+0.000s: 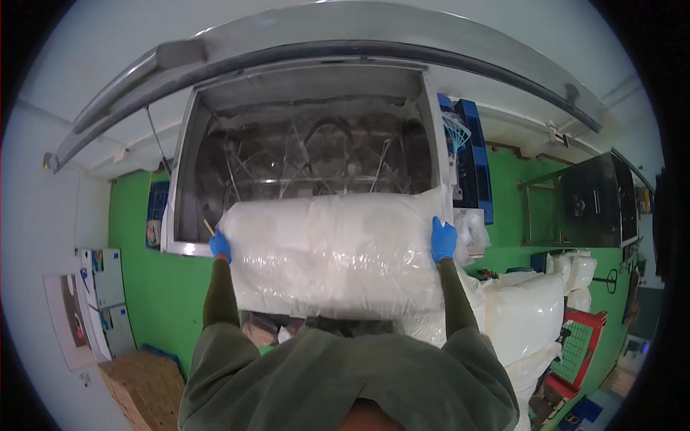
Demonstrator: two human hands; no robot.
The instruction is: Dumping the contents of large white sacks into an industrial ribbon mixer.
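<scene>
A large plump plastic bag (338,255) of white material lies across the front rim of a steel mixer tub (188,248). My left hand (220,246), in a blue glove, grips the bag's left end. From that hand a thin tan stick (209,228) pokes up; its kind is unclear. My right hand (443,240), also blue-gloved, is closed on the bag's right end. Beyond the bag, curved metal mixing blades (309,144) show inside the tub, with white residue on them. The bag hides the tub's front part.
The raised steel lid (359,29) spans the far side. More filled white bags (525,312) are stacked at my right. Blue pallets (474,158) stand right of the tub, and a red-framed cart (581,352) is lower right. Cardboard boxes (144,384) sit lower left on the green floor.
</scene>
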